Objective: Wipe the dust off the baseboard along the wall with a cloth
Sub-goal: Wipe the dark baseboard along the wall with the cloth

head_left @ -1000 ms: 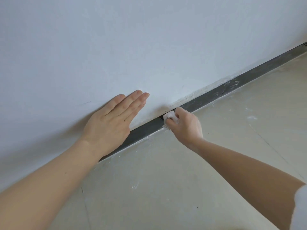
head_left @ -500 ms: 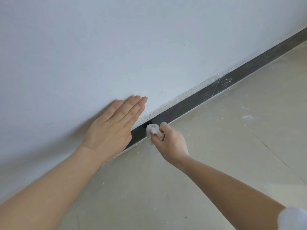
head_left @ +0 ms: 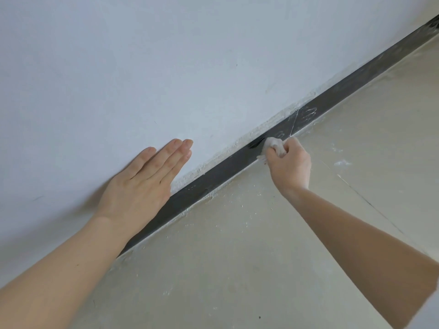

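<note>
A dark grey baseboard [head_left: 213, 176] runs diagonally from lower left to upper right where the white wall [head_left: 166, 67] meets the floor. My right hand [head_left: 291, 165] is closed around a small crumpled white cloth [head_left: 273, 144] and presses it against the baseboard. To the right of the cloth the board carries dusty white smears [head_left: 308, 113]. My left hand [head_left: 140, 184] lies flat on the wall with fingers straight and together, its heel covering part of the baseboard.
The beige floor [head_left: 237, 257] carries white specks and plaster crumbs along the baseboard's lower edge. A thin seam line [head_left: 370, 205] crosses the floor at the right. Rough white plaster edges the top of the baseboard [head_left: 237, 148].
My right hand slid left with the cloth, then back to the right along the baseboard, now farther from my left hand. The left hand stays flat on the wall.
</note>
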### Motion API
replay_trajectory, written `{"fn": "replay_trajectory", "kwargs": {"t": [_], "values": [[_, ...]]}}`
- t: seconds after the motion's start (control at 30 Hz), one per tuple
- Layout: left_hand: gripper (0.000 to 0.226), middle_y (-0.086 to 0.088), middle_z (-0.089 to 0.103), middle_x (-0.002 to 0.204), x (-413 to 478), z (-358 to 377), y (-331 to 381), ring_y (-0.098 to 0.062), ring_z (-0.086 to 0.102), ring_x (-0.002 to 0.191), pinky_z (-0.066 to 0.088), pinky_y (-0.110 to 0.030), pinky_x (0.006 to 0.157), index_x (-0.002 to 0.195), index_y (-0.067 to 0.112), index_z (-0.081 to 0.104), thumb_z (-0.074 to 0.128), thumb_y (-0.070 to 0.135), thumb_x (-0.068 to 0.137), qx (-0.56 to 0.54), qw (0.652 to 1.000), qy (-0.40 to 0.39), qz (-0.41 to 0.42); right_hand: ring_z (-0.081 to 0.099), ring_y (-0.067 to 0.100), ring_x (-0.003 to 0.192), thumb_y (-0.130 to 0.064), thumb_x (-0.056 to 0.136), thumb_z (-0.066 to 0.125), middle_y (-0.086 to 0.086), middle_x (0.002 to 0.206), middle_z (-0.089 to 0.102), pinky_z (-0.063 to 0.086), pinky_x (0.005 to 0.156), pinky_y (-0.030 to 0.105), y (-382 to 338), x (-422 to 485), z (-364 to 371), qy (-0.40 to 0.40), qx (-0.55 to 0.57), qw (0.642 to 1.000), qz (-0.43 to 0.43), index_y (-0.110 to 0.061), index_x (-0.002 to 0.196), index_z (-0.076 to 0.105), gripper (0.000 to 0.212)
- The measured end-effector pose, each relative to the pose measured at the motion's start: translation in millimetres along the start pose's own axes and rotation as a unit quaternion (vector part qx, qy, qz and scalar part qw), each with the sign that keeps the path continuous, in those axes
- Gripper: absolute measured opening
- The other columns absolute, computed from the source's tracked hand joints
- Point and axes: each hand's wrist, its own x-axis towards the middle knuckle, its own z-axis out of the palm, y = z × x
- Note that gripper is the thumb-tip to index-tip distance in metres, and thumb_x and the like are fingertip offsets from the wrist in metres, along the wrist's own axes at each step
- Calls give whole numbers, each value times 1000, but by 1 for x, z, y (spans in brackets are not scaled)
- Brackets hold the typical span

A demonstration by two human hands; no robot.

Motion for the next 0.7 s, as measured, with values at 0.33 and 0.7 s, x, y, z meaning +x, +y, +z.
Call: {"fn": "replay_trajectory", "kwargs": {"t": [0.33,0.7], "values": [[63,-3,4,162,1,-2,-1,-18,5,147,2,-34,119,154,10,12,27,30,96,12,1000,-3,3,47,17,56,-25,84,54,0,61,46,38,50,28,5,-91,69,-279,54,956,67,-14,68,41,24],[64,-3,4,162,1,-2,0,-18,7,147,2,-34,119,154,9,11,26,33,97,4,1000,-10,7,56,23,71,-23,83,58,8,69,55,57,71,39,28,21,27,-6,218,951,218,-14,64,42,27]]}}
